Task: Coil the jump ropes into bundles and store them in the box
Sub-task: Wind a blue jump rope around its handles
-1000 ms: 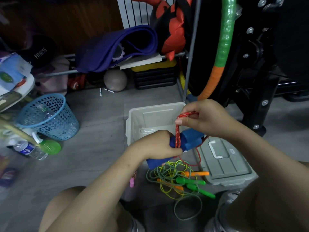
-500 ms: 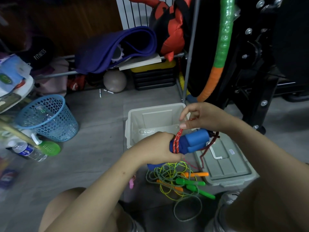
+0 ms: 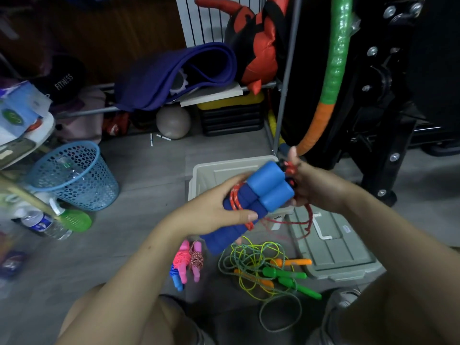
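My left hand clasps the pair of thick blue foam-covered jump-rope handles, fingers curled over the top and thumb lying along the near side, with several turns of red-and-white braided cord already wound round them. The handles lie side by side, long axis running from lower left, near my knee, to upper right, butt ends pointing towards my right hand. That hand sits just beyond the butt ends and pinches the free run of cord close to them; from this grip a slack red loop hangs down over the grey plastic lid with white latch lying on the floor.

The open pale grey plastic storage box stands directly behind the bundle, its mouth partly hidden by the handles; I cannot tell what it holds. The left hand is the nearer to it.

Judgement: winding is under way and not finished, as loose cord remains. The next turn must cross the long axis at right angles, so the right hand should carry the cord over and round while the left keeps the handles parallel.

On the floor nearer me lie a small wound bundle with pink and blue handles and an uncoiled tangle of yellow-green cord with green and orange handles, both outside the box
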